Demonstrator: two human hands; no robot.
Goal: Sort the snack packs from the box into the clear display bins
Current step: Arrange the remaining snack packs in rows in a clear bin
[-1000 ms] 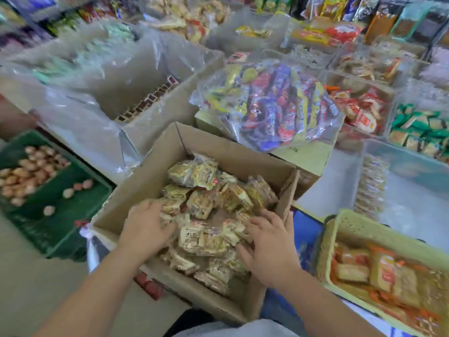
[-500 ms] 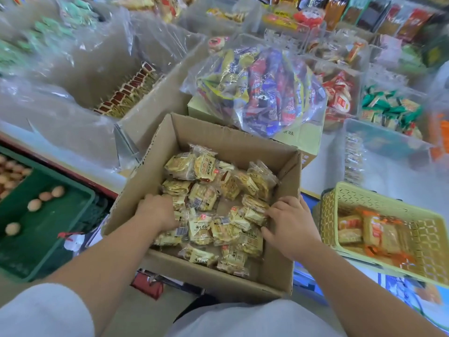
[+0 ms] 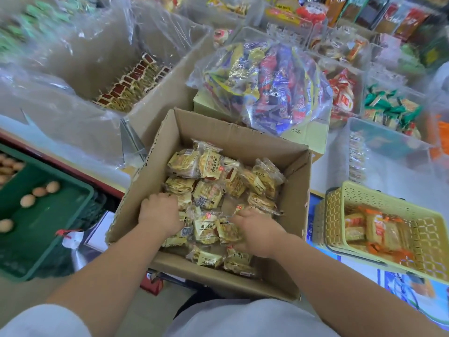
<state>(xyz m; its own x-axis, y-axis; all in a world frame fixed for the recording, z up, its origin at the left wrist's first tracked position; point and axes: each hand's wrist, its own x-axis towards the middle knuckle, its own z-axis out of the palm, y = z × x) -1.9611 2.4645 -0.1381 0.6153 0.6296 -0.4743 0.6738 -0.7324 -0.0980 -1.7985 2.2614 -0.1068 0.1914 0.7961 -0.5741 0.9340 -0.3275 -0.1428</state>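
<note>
Left hand (image 3: 160, 214), right hand (image 3: 258, 231) in box (image 3: 233, 135): fingers curled round snack packs (image 3: 208, 193). Packs likely light, film slippery, contents crushable; scoop several from beneath, squeeze gently.

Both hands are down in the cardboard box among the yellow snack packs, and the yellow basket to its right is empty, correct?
Not empty: the head view shows orange packs in the yellow basket. The left hand and right hand are indeed down in the cardboard box among the yellow snack packs.
</note>
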